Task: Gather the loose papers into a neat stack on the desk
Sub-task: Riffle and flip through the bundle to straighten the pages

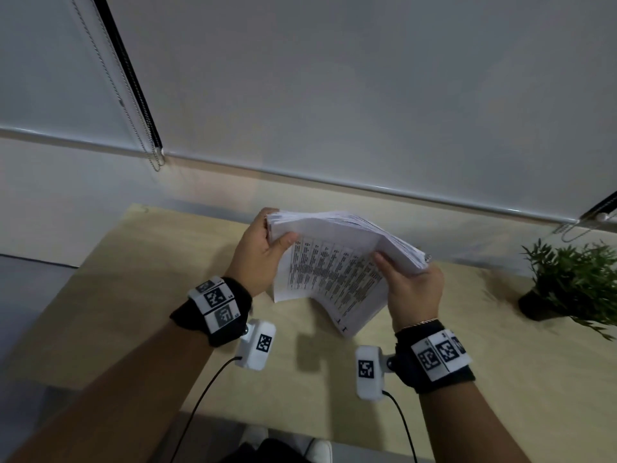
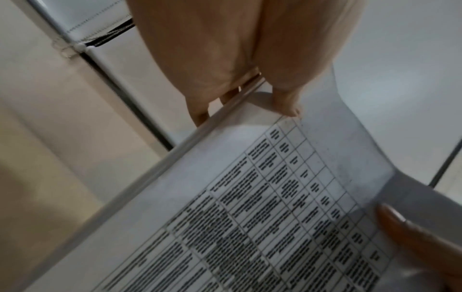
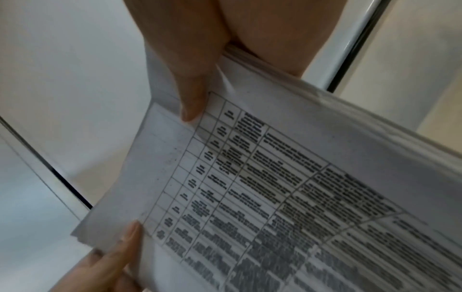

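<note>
Both hands pinch the papers (image 1: 337, 262) by opposite edges, left hand (image 1: 258, 253), right hand (image 1: 414, 289). Probably loosen both pinches, tap edges on the desk (image 1: 133, 295).

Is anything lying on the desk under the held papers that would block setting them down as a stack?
Nothing visible does. The desk below the papers looks bare; the potted plant stands off to the right, clear of both hands.

Both hands — left hand (image 1: 258, 252), right hand (image 1: 414, 292) — grip the papers (image 1: 337, 265) (printed tables) above the desk (image 1: 133, 295).
</note>
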